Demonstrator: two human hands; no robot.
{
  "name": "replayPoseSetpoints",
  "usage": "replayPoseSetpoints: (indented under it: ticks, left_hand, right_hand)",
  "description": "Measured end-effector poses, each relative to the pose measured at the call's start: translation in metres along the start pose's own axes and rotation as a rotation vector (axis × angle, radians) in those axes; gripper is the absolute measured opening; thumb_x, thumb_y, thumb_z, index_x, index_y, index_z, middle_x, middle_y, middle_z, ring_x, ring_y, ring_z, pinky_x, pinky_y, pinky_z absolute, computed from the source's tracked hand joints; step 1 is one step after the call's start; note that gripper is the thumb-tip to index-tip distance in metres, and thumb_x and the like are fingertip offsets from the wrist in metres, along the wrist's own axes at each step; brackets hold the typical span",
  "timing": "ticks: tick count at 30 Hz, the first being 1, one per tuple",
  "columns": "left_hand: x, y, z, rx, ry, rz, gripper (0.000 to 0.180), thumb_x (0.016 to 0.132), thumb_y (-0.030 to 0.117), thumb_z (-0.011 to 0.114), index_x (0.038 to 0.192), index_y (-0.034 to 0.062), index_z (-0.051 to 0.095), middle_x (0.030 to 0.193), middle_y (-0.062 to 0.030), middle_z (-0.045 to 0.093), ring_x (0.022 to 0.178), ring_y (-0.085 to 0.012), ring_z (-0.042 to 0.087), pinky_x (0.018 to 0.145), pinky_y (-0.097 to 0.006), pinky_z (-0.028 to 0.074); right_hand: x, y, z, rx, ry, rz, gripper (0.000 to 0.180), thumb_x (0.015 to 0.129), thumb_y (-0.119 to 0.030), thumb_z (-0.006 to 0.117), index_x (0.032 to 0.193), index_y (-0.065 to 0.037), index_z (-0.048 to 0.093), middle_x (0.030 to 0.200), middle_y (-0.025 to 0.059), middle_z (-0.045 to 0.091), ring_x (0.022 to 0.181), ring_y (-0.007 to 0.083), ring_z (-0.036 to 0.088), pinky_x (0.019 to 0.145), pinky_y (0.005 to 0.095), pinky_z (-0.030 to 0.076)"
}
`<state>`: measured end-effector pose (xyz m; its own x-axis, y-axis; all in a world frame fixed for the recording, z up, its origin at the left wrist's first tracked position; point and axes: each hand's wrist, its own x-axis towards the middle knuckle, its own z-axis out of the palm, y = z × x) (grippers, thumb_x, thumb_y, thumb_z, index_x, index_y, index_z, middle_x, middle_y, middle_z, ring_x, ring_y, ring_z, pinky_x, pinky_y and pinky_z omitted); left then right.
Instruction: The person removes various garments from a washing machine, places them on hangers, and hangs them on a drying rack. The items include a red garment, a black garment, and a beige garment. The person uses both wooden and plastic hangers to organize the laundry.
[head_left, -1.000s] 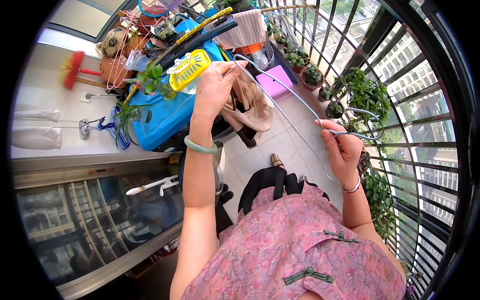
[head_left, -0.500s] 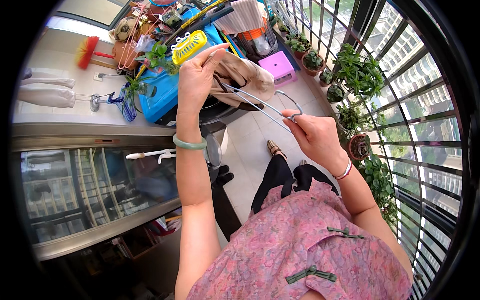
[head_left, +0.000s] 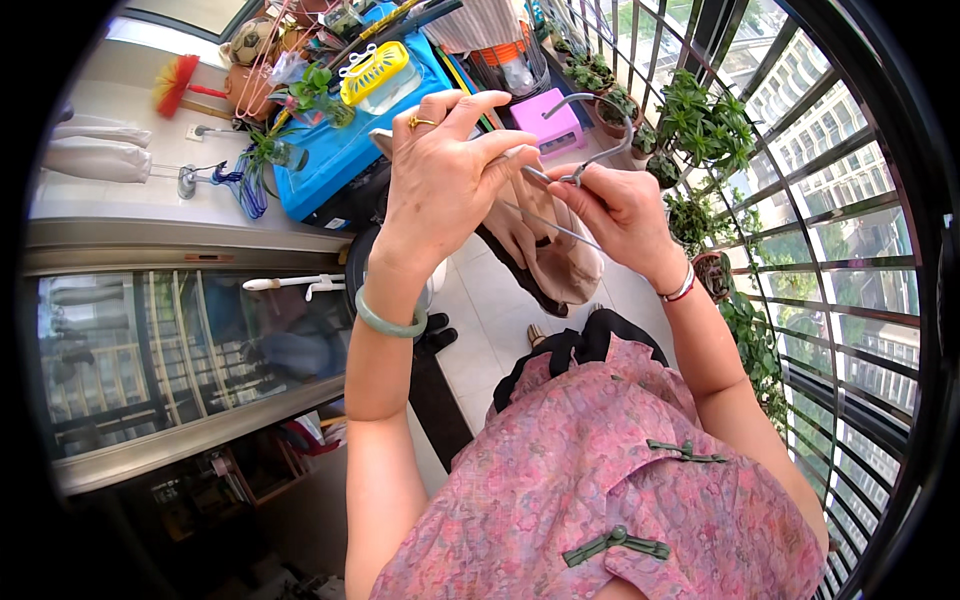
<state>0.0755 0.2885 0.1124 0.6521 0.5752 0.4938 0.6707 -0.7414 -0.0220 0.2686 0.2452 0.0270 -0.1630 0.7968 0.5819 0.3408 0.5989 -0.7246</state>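
My right hand point(head_left: 622, 212) grips a grey wire clothes hanger point(head_left: 565, 230) just below its curved hook, which points up and away. The thumb and forefinger of my left hand point(head_left: 445, 175) pinch together at the hanger's upper wire, with the other fingers loosely bent. A beige garment point(head_left: 565, 270) with dark brown parts hangs under the hanger and behind my left hand. Part of it is hidden by that hand, so how it sits on the wire is only partly visible.
A blue cover point(head_left: 325, 170) at the far left bears potted plants and a yellow soap basket point(head_left: 375, 72). Beyond my hands stands a pink stool point(head_left: 552, 122). Potted plants point(head_left: 705, 125) line the barred window on the right; a sliding glass panel point(head_left: 200, 350) is on the left.
My left hand has come nearer and right, from the garment to the hanger's wire by my right hand. The garment has swung down and right, and the hanger's hook has risen.
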Motion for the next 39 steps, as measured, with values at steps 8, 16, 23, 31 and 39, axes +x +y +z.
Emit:
replayPoseSetpoints:
  ticks: [8, 16, 23, 31, 39]
  left_hand:
    - [-0.004, 0.009, -0.011, -0.183, 0.015, -0.041, 0.013, 0.084, 0.023, 0.07, 0.095, 0.0199, 0.076, 0.062, -0.0026, 0.049, 0.059, -0.0187, 0.052, 0.056, -0.031, 0.042]
    - [-0.015, -0.006, -0.019, -0.083, 0.195, -0.17, 0.01, 0.086, 0.019, 0.068, 0.094, 0.0146, 0.073, 0.074, -0.0041, 0.062, 0.066, -0.0228, 0.06, 0.059, -0.032, 0.047]
    - [-0.032, -0.008, -0.039, -0.126, 0.23, -0.283, 0.009, 0.089, 0.017, 0.066, 0.095, 0.0114, 0.071, 0.084, -0.0035, 0.065, 0.065, -0.0178, 0.058, 0.059, -0.028, 0.046]
    - [-0.061, -0.025, -0.054, -0.195, 0.302, -0.369, 0.008, 0.09, 0.012, 0.066, 0.096, 0.0097, 0.07, 0.081, -0.0042, 0.064, 0.062, -0.0139, 0.054, 0.057, -0.026, 0.043]
    - [-0.079, -0.024, -0.062, -0.214, 0.293, -0.383, 0.009, 0.089, 0.009, 0.067, 0.097, 0.0074, 0.07, 0.078, -0.0064, 0.062, 0.063, -0.0146, 0.055, 0.057, -0.025, 0.042]
  right_hand:
    - [0.021, -0.003, -0.002, -0.267, 0.349, -0.25, 0.022, 0.074, -0.019, 0.081, 0.082, -0.007, 0.065, 0.074, 0.0019, 0.064, 0.072, 0.0195, 0.057, 0.059, 0.0313, 0.044]
    - [-0.022, -0.007, 0.052, 0.083, 0.343, 0.38, 0.023, 0.082, -0.02, 0.077, 0.086, -0.002, 0.062, 0.064, 0.0054, 0.064, 0.055, 0.0132, 0.059, 0.052, 0.0271, 0.047]
    - [0.009, 0.034, 0.107, -0.23, 0.132, 0.558, 0.038, 0.08, -0.039, 0.073, 0.086, -0.002, 0.062, 0.071, 0.014, 0.068, 0.067, 0.0327, 0.067, 0.062, 0.0408, 0.052]
    - [0.001, 0.053, 0.143, 0.066, 0.07, 0.648, 0.038, 0.078, -0.032, 0.073, 0.094, 0.0, 0.061, 0.085, 0.0166, 0.07, 0.081, 0.0313, 0.069, 0.074, 0.0383, 0.054]
    - [0.014, 0.02, 0.178, 0.001, -0.019, 0.694, 0.037, 0.079, -0.028, 0.072, 0.097, 0.002, 0.059, 0.086, 0.0183, 0.069, 0.084, 0.0323, 0.068, 0.077, 0.0409, 0.052]
